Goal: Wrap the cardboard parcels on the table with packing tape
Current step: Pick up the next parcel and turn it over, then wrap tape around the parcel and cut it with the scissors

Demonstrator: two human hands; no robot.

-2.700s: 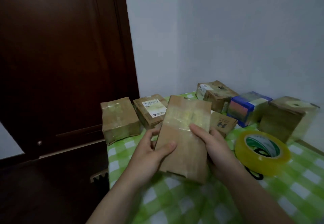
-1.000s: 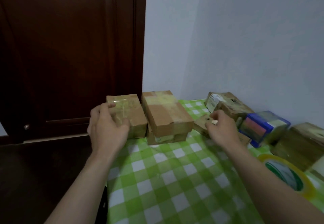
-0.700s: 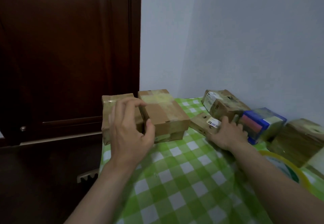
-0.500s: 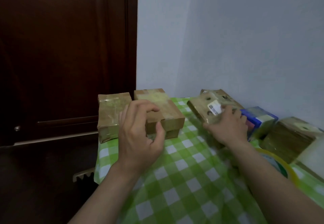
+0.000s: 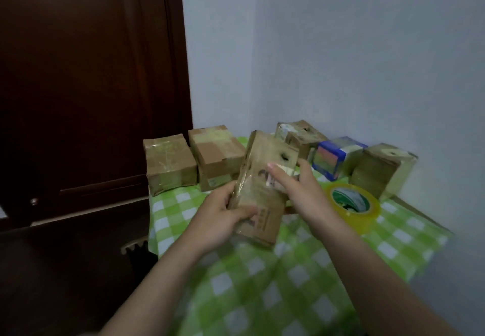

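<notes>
I hold a flat cardboard parcel [image 5: 265, 178] tilted above the green checked table [image 5: 262, 296]. My left hand [image 5: 223, 217] grips its lower left edge, thumb across the front. My right hand [image 5: 301, 191] holds its right side, with the thumb laid over the white label. The yellow roll of packing tape [image 5: 353, 205] lies flat on the table just right of my right hand. Taped parcels stand along the back: one at the far left [image 5: 169, 165], and a longer one [image 5: 215, 155] stacked on another beside it.
More boxes line the wall: a labelled cardboard one [image 5: 299, 136], a blue and pink one [image 5: 333, 157] and a taped cube [image 5: 380, 170]. A dark wooden door [image 5: 86, 99] stands left of the table. The table's left edge drops off at the door.
My right hand has lifted the flat parcel from the back row and brought it toward me. My left hand has left the stacked parcels and taken hold of its lower edge.
</notes>
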